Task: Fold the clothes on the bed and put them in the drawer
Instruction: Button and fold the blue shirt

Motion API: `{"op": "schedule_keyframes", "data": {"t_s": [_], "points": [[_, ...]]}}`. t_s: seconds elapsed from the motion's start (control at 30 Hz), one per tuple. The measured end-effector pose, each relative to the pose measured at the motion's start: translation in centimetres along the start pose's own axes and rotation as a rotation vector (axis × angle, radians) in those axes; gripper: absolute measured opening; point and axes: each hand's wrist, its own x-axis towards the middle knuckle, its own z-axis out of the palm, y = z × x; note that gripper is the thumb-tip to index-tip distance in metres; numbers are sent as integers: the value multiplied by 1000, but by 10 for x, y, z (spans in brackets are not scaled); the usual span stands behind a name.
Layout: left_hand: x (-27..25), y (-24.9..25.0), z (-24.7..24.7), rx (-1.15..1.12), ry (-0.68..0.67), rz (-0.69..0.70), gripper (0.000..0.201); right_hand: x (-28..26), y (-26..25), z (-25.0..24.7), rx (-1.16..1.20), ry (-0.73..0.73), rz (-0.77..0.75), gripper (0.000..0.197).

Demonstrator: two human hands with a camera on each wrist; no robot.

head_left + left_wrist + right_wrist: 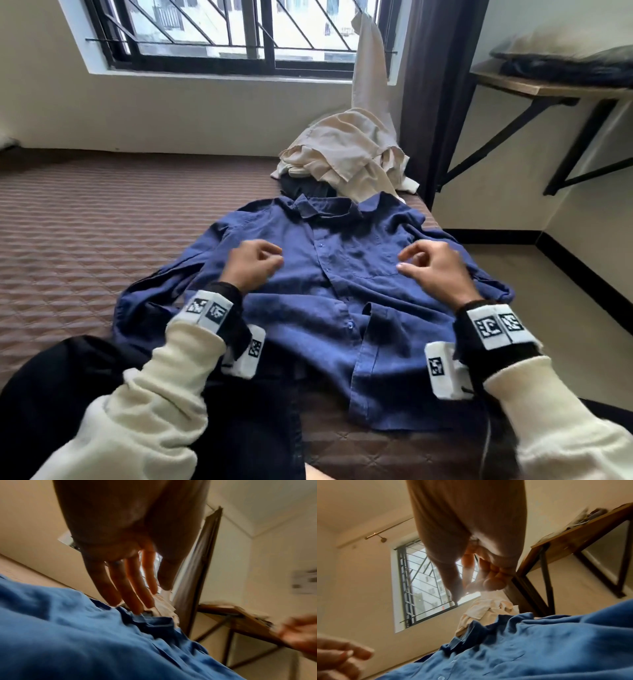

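Brown quilted bed (102,219) under barred window (219,31); blue button-up shirt (325,291) spread flat, front up, collar twd beige clothes pile (346,154). Left hand (251,262) & right hand (433,269) hover over chest, fingers loosely curled, holding nothing.

One blue shirt (325,291) lies spread flat on the one bed (85,222), front up. Beyond its collar sits one heap of clothes: one cream garment (346,154) on top and one dark garment (301,186) showing under it; whether more pieces lie in the heap cannot be told. Two hands hover over the shirt, the left hand (255,263) and the right hand (435,267), both holding nothing. One window (219,34) stands behind the heap, and one wall shelf (548,89) to the heap's right.
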Motion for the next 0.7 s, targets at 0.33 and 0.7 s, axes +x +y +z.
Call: {"op": "schedule_keyframes", "data": {"t_s": [0.33,0.7], "points": [[-15,6,65,489,-455,81,59,-8,1,71,-329,-545,102,42],[-31,43,16,232,-994,132,28,1,-12,30,163,-597,124,12]]}}
